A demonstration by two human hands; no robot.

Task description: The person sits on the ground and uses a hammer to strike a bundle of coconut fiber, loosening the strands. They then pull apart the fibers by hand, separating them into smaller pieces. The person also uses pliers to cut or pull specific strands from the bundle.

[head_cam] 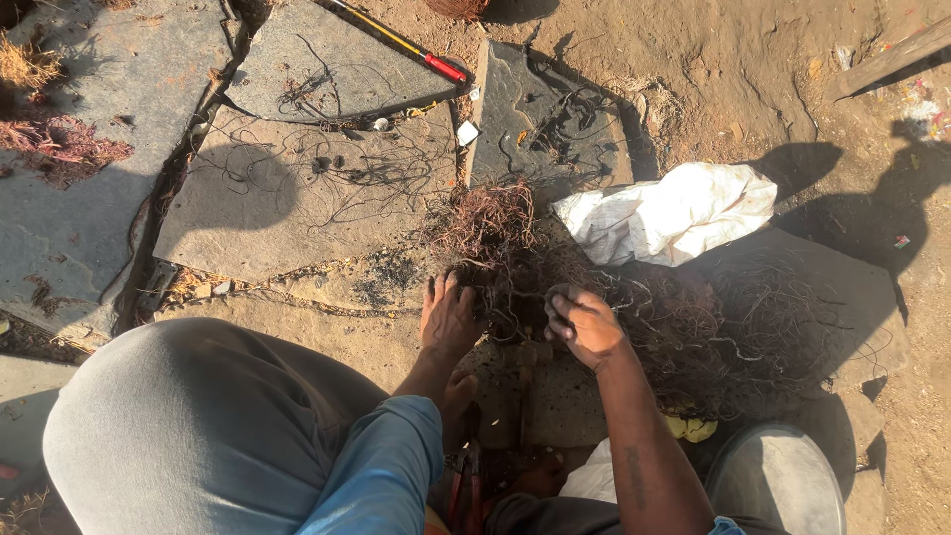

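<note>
A tangled heap of thin wire (555, 267), reddish and dark, lies on the stone slabs (277, 208) set in the dirt, spreading from the middle of the slab in front of the person out toward its right edge. The right hand (586, 325) is closed in a fist around a bunch of strands at the near side of the heap, while the left hand (448, 315) lies flat with fingers spread, pressing down the heap's left part. To work such a tangle well, it seems best to keep the flat hand firm as an anchor and draw only a small bunch at a time, easing off where strands snag, since wire ends could prick bare skin. Just behind the heap lies a crumpled white sack (669, 213); loose dark strands are scattered over the farther slabs, and a yellow and red rod (401, 42) lies near their far edge.
</note>
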